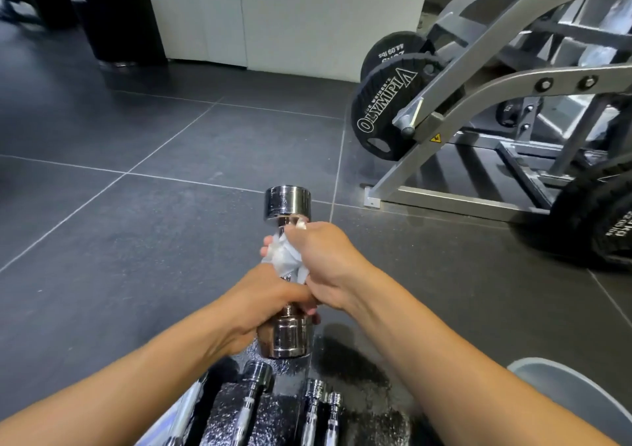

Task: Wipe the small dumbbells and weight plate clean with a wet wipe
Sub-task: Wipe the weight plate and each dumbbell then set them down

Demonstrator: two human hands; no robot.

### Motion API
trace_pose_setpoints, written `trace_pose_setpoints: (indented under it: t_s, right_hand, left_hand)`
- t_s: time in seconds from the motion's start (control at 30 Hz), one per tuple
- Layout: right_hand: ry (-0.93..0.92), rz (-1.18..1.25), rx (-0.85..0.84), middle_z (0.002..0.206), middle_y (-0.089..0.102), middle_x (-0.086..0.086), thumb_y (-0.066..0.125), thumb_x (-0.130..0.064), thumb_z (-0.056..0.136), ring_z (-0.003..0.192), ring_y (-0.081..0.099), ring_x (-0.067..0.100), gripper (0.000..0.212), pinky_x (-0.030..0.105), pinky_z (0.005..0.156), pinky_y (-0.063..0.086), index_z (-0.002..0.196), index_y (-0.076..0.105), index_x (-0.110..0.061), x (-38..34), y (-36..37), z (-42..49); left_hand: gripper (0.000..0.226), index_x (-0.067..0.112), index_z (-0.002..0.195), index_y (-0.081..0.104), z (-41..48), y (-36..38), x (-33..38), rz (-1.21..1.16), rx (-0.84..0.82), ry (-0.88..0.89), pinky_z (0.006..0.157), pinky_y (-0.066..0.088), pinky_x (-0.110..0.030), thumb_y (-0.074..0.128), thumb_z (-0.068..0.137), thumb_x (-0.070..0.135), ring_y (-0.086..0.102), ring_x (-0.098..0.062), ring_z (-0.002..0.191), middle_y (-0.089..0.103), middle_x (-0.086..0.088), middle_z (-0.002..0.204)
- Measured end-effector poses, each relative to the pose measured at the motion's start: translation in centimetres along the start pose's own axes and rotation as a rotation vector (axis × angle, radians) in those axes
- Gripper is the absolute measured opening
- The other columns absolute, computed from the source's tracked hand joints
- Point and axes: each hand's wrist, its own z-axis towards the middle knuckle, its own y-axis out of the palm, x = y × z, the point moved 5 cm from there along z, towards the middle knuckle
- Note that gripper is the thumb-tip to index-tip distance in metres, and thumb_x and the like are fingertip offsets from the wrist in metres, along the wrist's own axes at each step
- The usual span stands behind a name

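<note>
6 o'clock, nearest: chrome bars (251, 401) side by side on a dark speckled surface (273, 418), ends toward 12. Grey curved object (564, 391) at 5, cut off by the frame edge, can't tell what it is. Centre: chrome dumbbell (288, 204) held off the floor, axis running 6 to 12, near head low, far head up. Left hand (260, 298) clenched round the handle just above the near head. Right hand (325, 257) grasps a white wet wipe (285, 257) bunched round the handle just past the left hand, fingers curled round it, hands touching. Dark grey tile floor (136, 172) beyond. At 2: black Olympia plate (386, 103) hung on a grey machine frame (485, 69). At 3: more black plates (595, 220). White wall panel (290, 11) at 12, farthest.
</note>
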Motion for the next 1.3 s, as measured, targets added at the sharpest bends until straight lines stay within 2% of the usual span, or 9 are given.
trace_pose_setpoints:
  t_s: [0.17, 0.33, 0.43, 0.5, 0.6, 0.73, 0.8, 1.03, 1.3]
  right_hand:
    - [-0.019, -0.193, 0.0, 0.099, 0.062, 0.028, 0.039, -0.003, 0.109, 0.087, 0.061, 0.034, 0.023, 0.036, 0.069, 0.055, 0.106, 0.06, 0.006, 0.6, -0.7, 0.1]
    - [-0.07, -0.404, -0.044, 0.084, 0.066, 0.022, 0.04, -0.007, 0.108, 0.062, 0.061, 0.027, 0.028, 0.035, 0.052, 0.045, 0.1, 0.065, 0.004, 0.1, -1.2, -0.3]
    - [-0.125, -0.329, -0.036, 0.1, 0.073, 0.025, 0.041, -0.014, 0.111, 0.08, 0.071, 0.033, 0.031, 0.038, 0.065, 0.059, 0.113, 0.065, 0.006, -1.1, -1.5, -0.8]
    - [-0.191, -0.437, -0.034, 0.106, 0.074, 0.028, 0.04, -0.02, 0.112, 0.088, 0.07, 0.04, 0.035, 0.043, 0.074, 0.055, 0.113, 0.067, 0.003, -1.6, -1.9, -1.0]
    - [-0.221, -0.541, -0.019, 0.111, 0.072, 0.029, 0.039, -0.02, 0.111, 0.096, 0.071, 0.046, 0.037, 0.054, 0.087, 0.056, 0.111, 0.068, 0.002, -1.9, -2.2, -1.5]
    - [-0.344, -0.728, -0.051, 0.097, 0.077, 0.02, 0.036, -0.019, 0.11, 0.09, 0.074, 0.045, 0.037, 0.054, 0.066, 0.057, 0.105, 0.068, -0.003, -2.6, -2.1, -2.3]
    - [-0.392, -0.85, -0.072, 0.09, 0.079, 0.011, 0.035, -0.023, 0.111, 0.081, 0.075, 0.037, 0.037, 0.031, 0.05, 0.047, 0.101, 0.068, -0.009, -2.4, -2.1, -2.6]
    - [-0.457, -1.137, -0.087, 0.08, 0.078, 0.004, 0.036, -0.023, 0.11, 0.075, 0.072, 0.023, 0.034, 0.032, 0.063, 0.05, 0.097, 0.067, -0.014, -2.1, -2.5, -2.6]
    - [-0.447, -1.369, -0.063, 0.089, 0.072, 0.004, 0.036, -0.027, 0.11, 0.064, 0.061, 0.018, 0.029, 0.032, 0.055, 0.042, 0.102, 0.06, -0.013, -1.9, -3.1, -1.5]
  left_hand:
    - [0.021, 0.002, 0.1, 0.07, -0.6, 0.4, -0.8, -0.166, -0.006, -0.02, 0.051, 0.052, -0.027, 0.066, 0.084, -0.011, 0.07, -0.025, 0.064, 0.072, -0.013, 0.076]
    - [0.011, 0.019, 0.086, 0.058, -0.2, -1.2, -3.1, -0.215, -0.005, -0.182, 0.052, 0.021, -0.025, 0.069, 0.087, 0.022, 0.055, -0.019, 0.059, 0.049, 0.001, 0.062]
    - [0.016, 0.018, 0.089, 0.052, -0.2, -2.3, -4.5, -0.388, -0.051, -0.252, 0.049, 0.039, -0.025, 0.067, 0.09, 0.024, 0.047, -0.02, 0.06, 0.046, -0.001, 0.065]
    - [0.025, 0.015, 0.095, 0.051, -0.1, -3.2, -6.3, -0.411, -0.04, -0.291, 0.057, 0.05, -0.031, 0.073, 0.089, 0.025, 0.043, -0.018, 0.057, 0.046, -0.002, 0.066]
    - [0.029, 0.01, 0.106, 0.052, 0.5, -4.7, -10.1, -0.289, 0.061, -0.369, 0.051, 0.046, -0.031, 0.074, 0.088, 0.016, 0.041, -0.019, 0.05, 0.045, -0.004, 0.064]
    - [0.011, 0.006, 0.1, 0.054, 1.4, -7.1, -14.5, -0.058, 0.234, -0.486, 0.045, 0.04, -0.028, 0.063, 0.094, 0.009, 0.039, -0.017, 0.043, 0.042, -0.005, 0.06]
    - [0.009, 0.004, 0.102, 0.057, 2.1, -8.2, -16.4, 0.037, 0.287, -0.517, 0.043, 0.038, -0.025, 0.061, 0.097, 0.01, 0.038, -0.017, 0.041, 0.041, -0.005, 0.057]
    - [0.015, -0.001, 0.095, 0.058, 4.0, -8.0, -23.7, 0.158, 0.292, -0.587, 0.041, 0.038, -0.028, 0.058, 0.103, 0.011, 0.038, -0.017, 0.039, 0.044, -0.006, 0.056]
    - [0.016, -0.001, 0.097, 0.062, 4.6, -5.6, -30.1, 0.172, 0.281, -0.692, 0.043, 0.041, -0.031, 0.057, 0.106, 0.012, 0.04, -0.016, 0.041, 0.05, -0.008, 0.068]
